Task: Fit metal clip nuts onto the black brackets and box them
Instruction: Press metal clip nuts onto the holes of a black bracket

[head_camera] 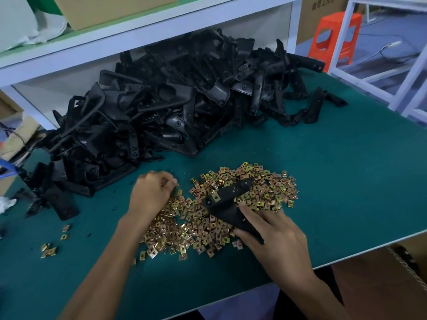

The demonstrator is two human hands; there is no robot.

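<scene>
Brass-coloured clip nuts (221, 211) lie in a loose, shallow spread across the middle of the green mat (335, 181), with a few strays (49, 249) apart from the rest near my left forearm. Behind them, against the white shelf frame (147, 35), a large tangled heap of black brackets (175, 102) covers the far left and centre of the mat. My right hand (270, 232) holds one black bracket (227, 204) above the near side of the nut spread; my fingers are curled around its lower end, the index finger lying along its upper edge, and its pointed end angles up and away toward the far right. One clip nut (216, 197) sits on this bracket near its upper portion, beside a round hole. My left hand (152, 192) rests, knuckles up, on the far left edge of the nut spread, fingers bent and drawn together with the tips down among the nuts; whether they have pinched a nut I cannot tell, since the tips are hidden. On the shelf above stands a cardboard box (111, 8). At the lower right, past the mat's edge, a corner of a brown carton (402, 269) shows. An orange plastic stool (335, 35) stands beyond the bench at upper right.
</scene>
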